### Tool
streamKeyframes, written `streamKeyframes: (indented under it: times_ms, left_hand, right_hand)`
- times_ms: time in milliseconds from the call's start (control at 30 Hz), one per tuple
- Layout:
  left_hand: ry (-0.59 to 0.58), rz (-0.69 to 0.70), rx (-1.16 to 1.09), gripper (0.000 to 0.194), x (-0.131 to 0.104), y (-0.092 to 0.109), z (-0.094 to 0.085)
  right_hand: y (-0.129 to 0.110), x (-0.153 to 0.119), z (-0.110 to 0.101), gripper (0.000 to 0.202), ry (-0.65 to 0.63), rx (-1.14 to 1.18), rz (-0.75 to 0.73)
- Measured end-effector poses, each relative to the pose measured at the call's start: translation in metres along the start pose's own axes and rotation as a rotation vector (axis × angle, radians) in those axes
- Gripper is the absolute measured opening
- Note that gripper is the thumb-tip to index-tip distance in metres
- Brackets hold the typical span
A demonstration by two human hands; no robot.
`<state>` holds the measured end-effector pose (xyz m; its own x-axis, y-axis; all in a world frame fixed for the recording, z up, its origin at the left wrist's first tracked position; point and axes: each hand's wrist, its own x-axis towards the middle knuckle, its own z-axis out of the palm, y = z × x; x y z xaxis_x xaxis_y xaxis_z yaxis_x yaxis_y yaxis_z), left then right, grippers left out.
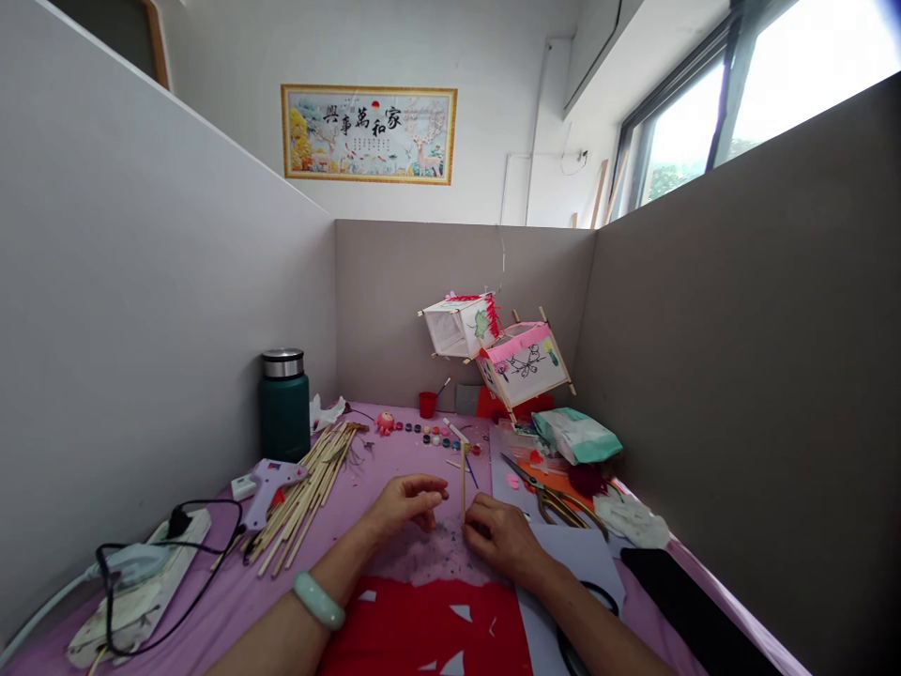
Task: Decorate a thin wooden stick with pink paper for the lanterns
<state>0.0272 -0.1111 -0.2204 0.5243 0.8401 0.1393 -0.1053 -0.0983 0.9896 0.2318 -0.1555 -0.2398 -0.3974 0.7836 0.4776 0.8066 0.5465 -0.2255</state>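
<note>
Stick (463, 479), pale and slim, over the counter (394, 460), near end pinched in the right hand (503, 537), presumably for steadiness; left hand (397, 500) half-curled just beside, nothing visible in it; wooden sticks (304, 498) bundled leftward, likely within easy reach.

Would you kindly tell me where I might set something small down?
Bare pink cloth shows between the stick bundle and the left hand, and continues nearer, between bundle and left forearm. It is crowded on the right, with scissors and packet, and far left, with glue gun and power strip.
</note>
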Motion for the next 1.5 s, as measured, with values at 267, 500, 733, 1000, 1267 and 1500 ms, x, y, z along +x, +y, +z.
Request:
streamKeyframes:
  times_ms: [267,500,733,1000,1267,1500]
  left_hand:
    - [0.003,0.106,-0.079,0.032,-0.001,0.004,0.003]
    - [0.031,0.165,-0.209,0.038,-0.002,0.007,0.0]
    - [0.154,0.223,-0.24,0.032,-0.001,0.012,-0.005]
    - [0.244,0.225,-0.144,0.033,0.001,0.015,-0.005]
    - [0.344,0.246,-0.202,0.029,0.004,0.012,-0.012]
    - [0.437,0.141,-0.34,0.03,0.007,0.006,-0.025]
  right_hand:
    - [-0.003,-0.002,0.0,0.011,-0.061,-0.12,-0.052]
    - [-0.004,-0.001,0.002,0.015,-0.069,-0.151,-0.031]
    - [-0.007,-0.002,0.001,0.016,-0.087,-0.143,-0.011]
    - [-0.005,-0.001,0.001,0.018,-0.053,0.033,-0.018]
    - [-0.006,0.001,-0.001,0.023,-0.053,0.462,0.132]
    - [-0.007,0.0,-0.007,0.039,-0.25,1.209,0.417]
